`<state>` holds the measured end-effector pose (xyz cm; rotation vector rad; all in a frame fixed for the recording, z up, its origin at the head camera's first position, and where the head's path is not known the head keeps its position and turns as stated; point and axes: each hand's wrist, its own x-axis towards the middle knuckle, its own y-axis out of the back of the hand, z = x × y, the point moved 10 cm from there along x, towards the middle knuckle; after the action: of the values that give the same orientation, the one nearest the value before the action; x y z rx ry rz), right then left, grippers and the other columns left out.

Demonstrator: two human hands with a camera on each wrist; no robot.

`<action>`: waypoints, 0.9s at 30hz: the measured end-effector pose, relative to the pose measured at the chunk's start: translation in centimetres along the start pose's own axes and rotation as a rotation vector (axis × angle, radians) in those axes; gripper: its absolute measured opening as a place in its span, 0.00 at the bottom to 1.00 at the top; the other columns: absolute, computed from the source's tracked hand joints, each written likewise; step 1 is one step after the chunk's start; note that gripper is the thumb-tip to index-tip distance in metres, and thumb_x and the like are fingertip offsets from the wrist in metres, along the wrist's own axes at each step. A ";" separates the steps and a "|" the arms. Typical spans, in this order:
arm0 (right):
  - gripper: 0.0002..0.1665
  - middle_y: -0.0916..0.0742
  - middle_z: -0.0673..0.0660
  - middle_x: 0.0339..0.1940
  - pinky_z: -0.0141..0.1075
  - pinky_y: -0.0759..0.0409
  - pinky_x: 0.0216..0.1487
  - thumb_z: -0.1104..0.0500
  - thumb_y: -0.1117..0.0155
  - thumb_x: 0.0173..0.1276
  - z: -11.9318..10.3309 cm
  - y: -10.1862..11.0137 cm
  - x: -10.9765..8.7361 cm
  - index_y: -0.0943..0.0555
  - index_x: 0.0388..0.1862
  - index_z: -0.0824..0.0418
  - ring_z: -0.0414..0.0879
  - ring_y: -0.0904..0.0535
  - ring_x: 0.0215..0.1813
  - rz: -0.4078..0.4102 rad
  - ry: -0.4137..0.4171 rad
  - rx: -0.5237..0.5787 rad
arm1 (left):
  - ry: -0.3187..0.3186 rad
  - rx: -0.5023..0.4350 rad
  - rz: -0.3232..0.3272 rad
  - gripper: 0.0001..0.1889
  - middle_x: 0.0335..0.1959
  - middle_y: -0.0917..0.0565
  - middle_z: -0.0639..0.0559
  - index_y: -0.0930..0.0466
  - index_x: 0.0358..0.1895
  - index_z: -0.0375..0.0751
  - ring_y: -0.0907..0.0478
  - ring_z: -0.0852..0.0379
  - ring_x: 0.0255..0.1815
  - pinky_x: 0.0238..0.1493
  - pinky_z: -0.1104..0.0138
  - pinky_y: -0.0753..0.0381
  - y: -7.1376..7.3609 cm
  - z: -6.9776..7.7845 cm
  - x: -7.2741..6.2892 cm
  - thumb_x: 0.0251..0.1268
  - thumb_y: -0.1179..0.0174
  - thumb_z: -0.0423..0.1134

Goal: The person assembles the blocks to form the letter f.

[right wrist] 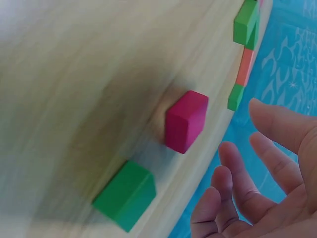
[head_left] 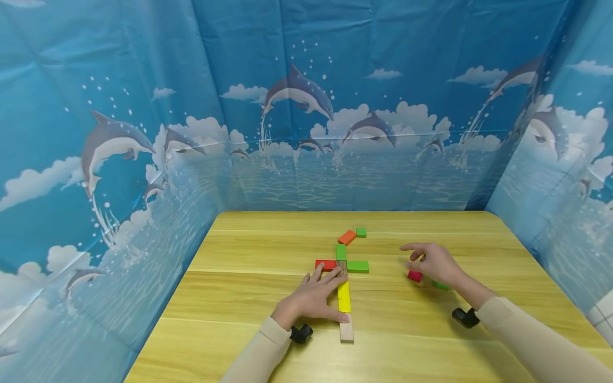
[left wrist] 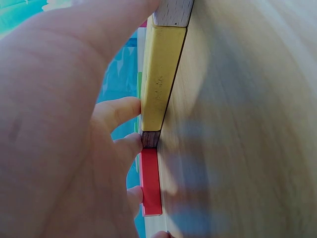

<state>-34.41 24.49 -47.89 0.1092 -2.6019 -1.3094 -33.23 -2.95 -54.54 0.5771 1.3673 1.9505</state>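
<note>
My left hand [head_left: 311, 299] rests with spread fingers over a row of wooden blocks laid on the table. Its thumb is at the pale block [head_left: 347, 333] at the near end. Past that come a yellow block [head_left: 344, 299] and a dark brown block [head_left: 342, 269], with fingertips at the brown one and at the red block [left wrist: 151, 183] on its left. Green blocks adjoin the brown one on the right [head_left: 357, 267] and far side [head_left: 340, 251]. My right hand [head_left: 435, 263], fingers loosely bent and holding nothing, hovers near a magenta block [right wrist: 185, 121] and a loose green block [right wrist: 126, 196].
Beyond the row, an orange block [head_left: 347, 237] lies slanted, with a small green block [head_left: 361, 232] beside its far end. The wood-grain table [head_left: 239, 303] is bordered by blue dolphin-print curtains [head_left: 306, 175] at the back and sides.
</note>
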 end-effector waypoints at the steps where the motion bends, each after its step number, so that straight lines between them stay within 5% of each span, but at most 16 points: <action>1: 0.27 0.14 0.63 0.46 0.41 0.21 0.33 0.59 0.29 0.68 0.1 -0.1 -0.1 0.21 0.66 0.62 0.47 0.19 0.36 -0.004 0.003 -0.001 | 0.001 -0.001 -0.001 0.54 0.83 0.58 0.60 0.51 0.82 0.67 0.69 0.40 0.82 0.74 0.35 0.57 0.0 0.0 0.0 0.52 0.44 0.81; 27: 0.28 0.13 0.53 0.38 0.39 0.22 0.34 0.63 0.24 0.62 2.6 -1.5 -1.2 0.19 0.62 0.65 0.44 0.21 0.32 -0.019 -0.016 -0.049 | -0.002 -0.001 0.000 0.53 0.83 0.57 0.59 0.49 0.81 0.66 0.68 0.40 0.82 0.73 0.34 0.56 0.1 0.1 0.0 0.53 0.42 0.79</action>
<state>-33.93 25.77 -50.78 0.1161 -2.5867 -1.3850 -33.20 -2.92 -54.37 0.5784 1.3646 1.9501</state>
